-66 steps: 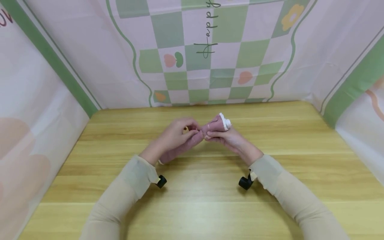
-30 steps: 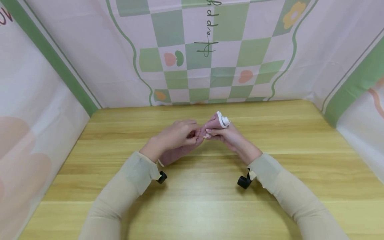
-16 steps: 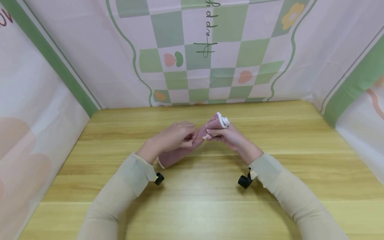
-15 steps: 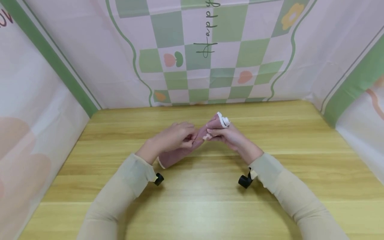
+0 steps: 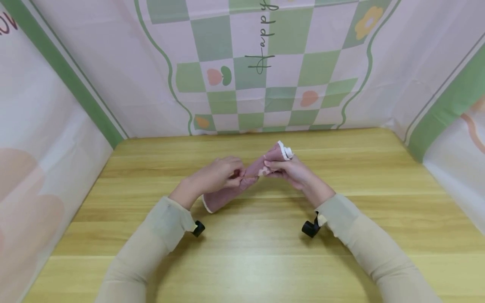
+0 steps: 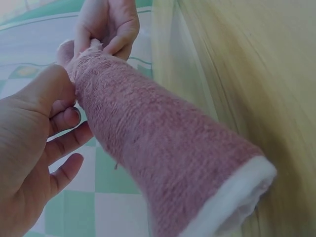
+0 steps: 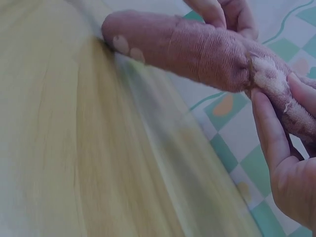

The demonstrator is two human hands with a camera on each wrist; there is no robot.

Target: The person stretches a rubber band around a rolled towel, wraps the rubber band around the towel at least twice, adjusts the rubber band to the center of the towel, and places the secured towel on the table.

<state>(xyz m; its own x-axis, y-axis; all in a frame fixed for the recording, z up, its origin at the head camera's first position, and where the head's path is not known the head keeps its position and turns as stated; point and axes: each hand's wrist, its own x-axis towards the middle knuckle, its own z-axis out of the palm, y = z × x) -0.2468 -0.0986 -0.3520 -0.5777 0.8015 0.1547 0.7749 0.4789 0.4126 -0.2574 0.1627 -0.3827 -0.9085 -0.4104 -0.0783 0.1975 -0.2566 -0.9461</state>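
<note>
A pink towel point(image 5: 226, 197) with white edges is rolled into a tube, held slantwise above the table. Around its middle, a thin tan band point(image 5: 251, 176) draws the cloth in; the right wrist view shows the pinched waist beside a pale patch on the towel point(image 7: 197, 53). My left hand point(image 5: 214, 176) pinches the band at the waist with thumb and forefinger, other fingers loosely bent in the left wrist view. My right hand point(image 5: 294, 171) grips the upper right part of the roll, its thumb on top. The exact hold of the left fingertips is partly hidden.
A wooden table point(image 5: 261, 252) lies beneath both arms. Behind it hangs a printed cloth point(image 5: 284, 67) with green checks, and similar cloth walls stand on both sides. Black wrist cameras point(image 5: 311, 228) hang below the sleeves.
My left hand has shifted left and slightly down, away from the right hand. The thin band now shows as a stretched line, and more of the towel's middle is visible. The right hand keeps its grip.
</note>
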